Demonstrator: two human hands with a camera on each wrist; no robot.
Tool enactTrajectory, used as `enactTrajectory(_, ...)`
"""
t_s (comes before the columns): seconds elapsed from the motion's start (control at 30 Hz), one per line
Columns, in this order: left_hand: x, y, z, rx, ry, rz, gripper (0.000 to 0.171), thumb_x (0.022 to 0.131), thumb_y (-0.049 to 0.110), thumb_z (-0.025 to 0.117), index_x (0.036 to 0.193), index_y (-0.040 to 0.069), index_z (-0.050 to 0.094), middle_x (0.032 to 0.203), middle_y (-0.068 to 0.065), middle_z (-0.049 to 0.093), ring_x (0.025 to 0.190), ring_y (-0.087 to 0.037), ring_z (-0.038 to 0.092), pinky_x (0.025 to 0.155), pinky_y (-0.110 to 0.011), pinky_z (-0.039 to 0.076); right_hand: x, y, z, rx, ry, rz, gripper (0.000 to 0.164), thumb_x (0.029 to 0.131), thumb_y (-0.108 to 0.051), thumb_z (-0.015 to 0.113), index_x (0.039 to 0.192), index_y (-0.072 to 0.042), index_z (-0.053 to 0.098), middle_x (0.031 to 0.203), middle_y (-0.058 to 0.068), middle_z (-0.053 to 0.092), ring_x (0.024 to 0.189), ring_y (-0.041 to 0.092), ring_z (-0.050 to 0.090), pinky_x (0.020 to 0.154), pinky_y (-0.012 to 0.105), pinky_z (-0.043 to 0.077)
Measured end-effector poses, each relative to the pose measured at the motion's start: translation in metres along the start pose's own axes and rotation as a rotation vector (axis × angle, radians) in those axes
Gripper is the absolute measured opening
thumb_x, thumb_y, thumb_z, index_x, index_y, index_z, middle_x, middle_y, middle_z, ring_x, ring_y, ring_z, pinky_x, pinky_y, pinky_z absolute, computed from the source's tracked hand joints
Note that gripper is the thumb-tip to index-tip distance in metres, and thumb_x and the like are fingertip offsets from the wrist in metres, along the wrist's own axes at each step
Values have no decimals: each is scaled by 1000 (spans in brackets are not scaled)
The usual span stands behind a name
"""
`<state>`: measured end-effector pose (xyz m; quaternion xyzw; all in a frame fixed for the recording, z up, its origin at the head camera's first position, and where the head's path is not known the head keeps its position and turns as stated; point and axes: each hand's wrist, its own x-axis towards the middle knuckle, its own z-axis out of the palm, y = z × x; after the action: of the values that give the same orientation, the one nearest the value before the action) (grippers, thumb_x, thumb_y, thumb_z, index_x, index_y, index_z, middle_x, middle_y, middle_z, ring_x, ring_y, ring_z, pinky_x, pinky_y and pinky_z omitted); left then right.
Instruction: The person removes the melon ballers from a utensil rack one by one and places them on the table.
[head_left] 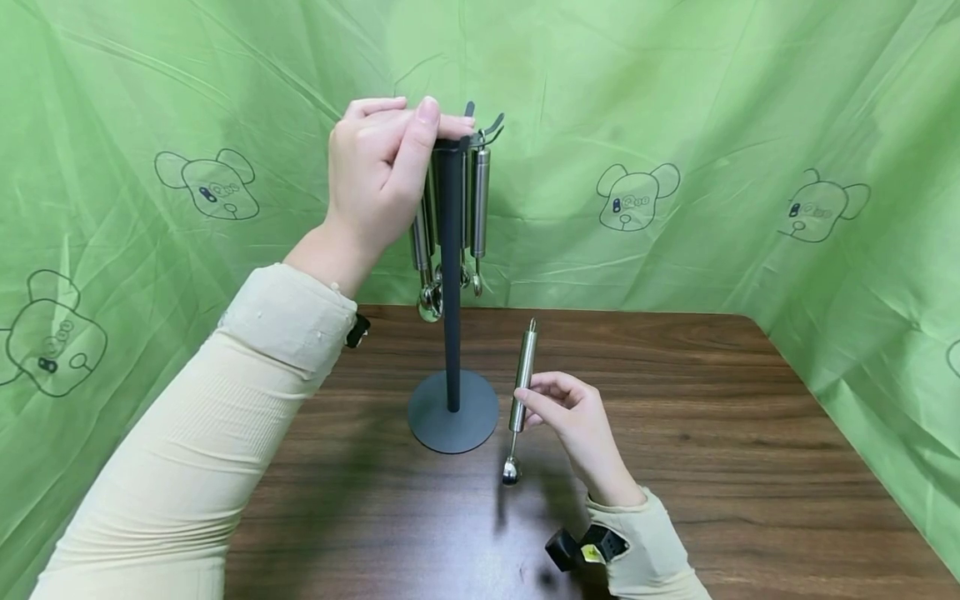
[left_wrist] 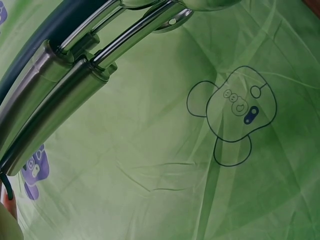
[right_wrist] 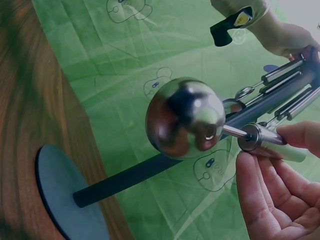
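My left hand is at the top of a dark metal stand, its index finger laid straight across the hooks and the thumb pointing up. Shiny steel utensils with thick handles and round bowls hang from the hooks; their handles fill the upper left of the left wrist view. To the right of the stand my right hand pinches a steel melon baller by its handle between thumb and fingers. It stands nearly upright, bowl down. Close up in the right wrist view, its rounded bowl overlaps the pole.
The stand's round base sits on a brown wood-grain table. Green cloth with printed bear heads hangs behind and along both sides. A small black device is strapped at my right wrist.
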<state>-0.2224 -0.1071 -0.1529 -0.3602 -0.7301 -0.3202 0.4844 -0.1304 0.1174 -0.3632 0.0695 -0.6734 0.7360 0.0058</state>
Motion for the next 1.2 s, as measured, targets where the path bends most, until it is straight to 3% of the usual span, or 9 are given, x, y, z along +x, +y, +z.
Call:
enactTrajectory(0.2,0,1,0,-7,19,-3,41,101,15,39,97,7,79,98,-8,77,88,-25,75,99,-22,40,1,7,-2,-30,-45,17,22,88,0,66,105,14,62,76,-6,69,60,10,66,63,29,58)
enactTrajectory(0.47,0,2,-1,-18,32,-11,40,101,15,40,95,8,80,97,-7,77,88,-24,76,99,-22,40,4,15,-4,-44,-87,41,23,89,-1,65,105,14,61,75,-6,69,61,11,66,61,27,57)
enactTrajectory(1.07,1,2,2,-5,23,-16,41,101,15,40,95,7,79,97,-8,77,88,-24,76,98,-21,40,18,44,-9,-40,-36,119,26,88,-2,67,104,18,61,71,0,68,58,12,65,59,34,59)
enactTrajectory(1.2,1,2,2,-6,21,-15,41,101,15,40,96,7,79,97,-8,77,88,-23,76,98,-21,40,20,48,-11,-34,-18,136,26,87,-2,68,104,17,62,71,1,68,58,12,65,58,31,58)
